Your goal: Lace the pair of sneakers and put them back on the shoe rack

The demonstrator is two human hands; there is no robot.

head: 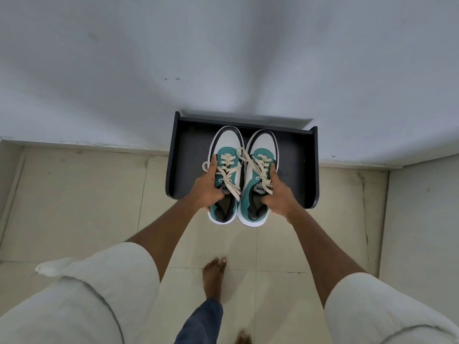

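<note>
- A person stood on a pale tiled floor, looking down at a low black shoe rack [293, 170] set against a white wall.
- Each hand was clamped on one sneaker of a teal, white and black pair, the two shoes side by side and nearly touching.
- The left hand [207, 188] gripped the left sneaker [227, 155] along its outer side, thumb hooked into the collar beside the tongue.
- The right hand [278, 194] gripped the right sneaker [260, 150] in the same way from its outer side.
- Both shoes carried cream laces [229, 167] threaded through the eyelets, with loose ends trailing over the uppers; whether they were knotted could not be told.
- The toes lay over the rack's top shelf, pointing at the wall, while the heels hung past its front edge. Whether the soles touched the shelf could not be told.
- Judged from this, lacing looked finished and the placing step was in hand.
- The next move likely called for sliding the pair forward until the heels cleared the front edge, setting them flat, then releasing both hands.
</note>
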